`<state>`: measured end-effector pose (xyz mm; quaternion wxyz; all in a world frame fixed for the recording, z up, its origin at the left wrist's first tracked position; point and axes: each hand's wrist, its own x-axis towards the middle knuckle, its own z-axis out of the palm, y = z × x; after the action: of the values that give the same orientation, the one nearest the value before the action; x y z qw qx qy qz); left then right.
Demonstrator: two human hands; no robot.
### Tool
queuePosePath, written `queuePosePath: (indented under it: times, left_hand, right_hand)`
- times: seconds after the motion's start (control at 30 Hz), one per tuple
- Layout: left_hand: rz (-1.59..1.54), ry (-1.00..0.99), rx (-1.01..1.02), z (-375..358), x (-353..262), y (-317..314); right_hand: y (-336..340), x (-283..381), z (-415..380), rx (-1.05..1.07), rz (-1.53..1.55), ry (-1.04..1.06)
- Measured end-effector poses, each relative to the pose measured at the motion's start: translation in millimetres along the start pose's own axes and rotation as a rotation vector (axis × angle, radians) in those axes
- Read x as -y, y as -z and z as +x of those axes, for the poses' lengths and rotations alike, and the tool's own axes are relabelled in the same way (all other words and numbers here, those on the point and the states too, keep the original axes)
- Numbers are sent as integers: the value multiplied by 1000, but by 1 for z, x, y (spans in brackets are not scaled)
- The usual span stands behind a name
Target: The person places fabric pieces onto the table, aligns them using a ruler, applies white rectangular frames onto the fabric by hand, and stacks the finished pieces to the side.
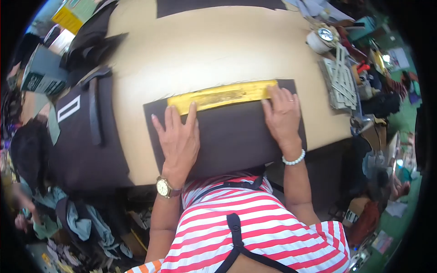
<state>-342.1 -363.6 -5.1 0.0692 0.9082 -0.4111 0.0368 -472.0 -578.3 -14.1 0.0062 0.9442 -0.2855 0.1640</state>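
Observation:
A dark rectangular fabric panel (230, 136) lies on the pale tabletop in front of my body. Along its far edge rests a long yellow strip (218, 96) with dark smudges, slightly tilted up toward the right. My left hand (179, 139) lies palm down, fingers spread, with fingertips on the strip's left end and on the fabric beside it. At the strip's right end, my right hand (283, 113) rests palm down, its thumb apart from the slightly bent fingers. Its fingertips touch the strip's end and the fabric.
Left on the table are a dark cloth stack (86, 150), a dark curved strap-like piece (94, 111) and a white rectangular frame (68, 108). A grey box (43, 70) stands behind. White slotted templates (342, 84) and a white round container (317, 43) sit at the right edge.

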Motion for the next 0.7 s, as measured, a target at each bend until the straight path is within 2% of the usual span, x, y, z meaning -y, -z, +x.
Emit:
queuePosePath:
  times: [0.1, 0.23, 0.33, 0.43, 0.5, 0.6, 0.7]
  left_hand:
    - [45, -10, -18, 2, -5, -2]
    - [-31, -55, -28, 8, -4, -8]
    - [-54, -59, -15, 11, -8, -6]
    - [-47, -51, -31, 12, -11, -8]
    - [-65, -41, -23, 13, -11, -8]
    - [-78, -38, -26, 12, -9, -8]
    - [-86, -41, -34, 12, -9, -7]
  right_hand:
    - [-5, 7, -6, -27, -24, -12]
    - [-1, -2, -6, -54, 155, -29]
    - [5, -44, 7, -304, 351, -123]
    - [24, -105, 20, -527, 21, -242]
    - [33, -140, 23, -566, -85, -432]
    - [39, -166, 31, -511, -212, -693]
    - [37, -178, 41, -363, -232, -802]
